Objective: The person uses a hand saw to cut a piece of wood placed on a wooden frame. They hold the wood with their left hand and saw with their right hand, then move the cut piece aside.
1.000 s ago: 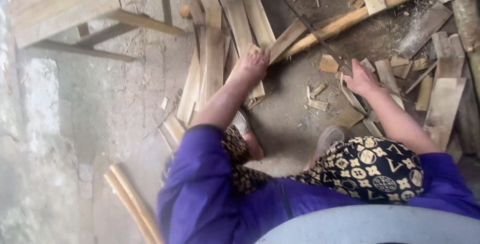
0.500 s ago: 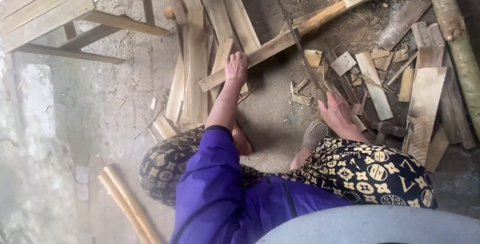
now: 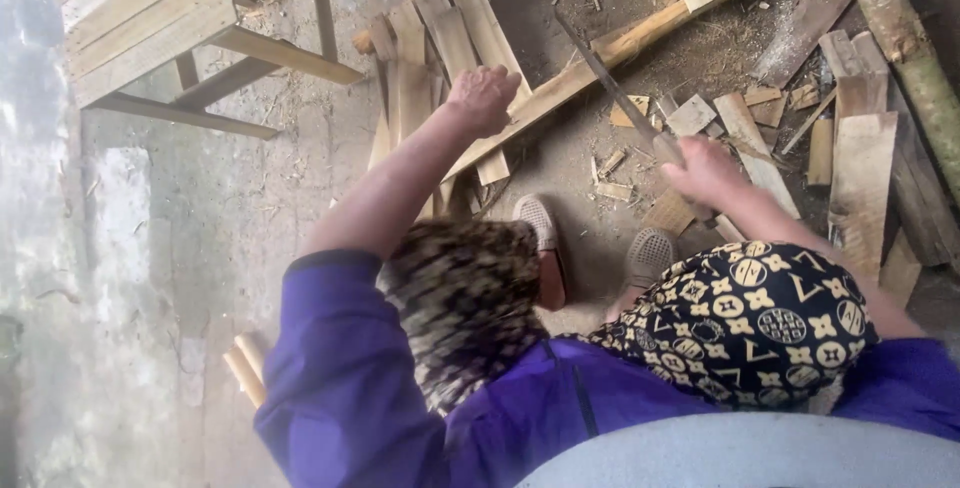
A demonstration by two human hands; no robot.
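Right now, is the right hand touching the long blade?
Touching. The head view shows the right hand closed around the lower end of the long blade, with no gap.

I have only one view, from the camera on the head. It looks almost straight down over the knees to the dirt ground (image 3: 560, 163), from sitting height, so the arms and lap fill the lower half. The left hand (image 3: 483, 98) and right hand (image 3: 705, 168) are near the middle. The upper part reaches the planks (image 3: 450, 38) and a wooden frame (image 3: 150, 18). No second view shares anything.
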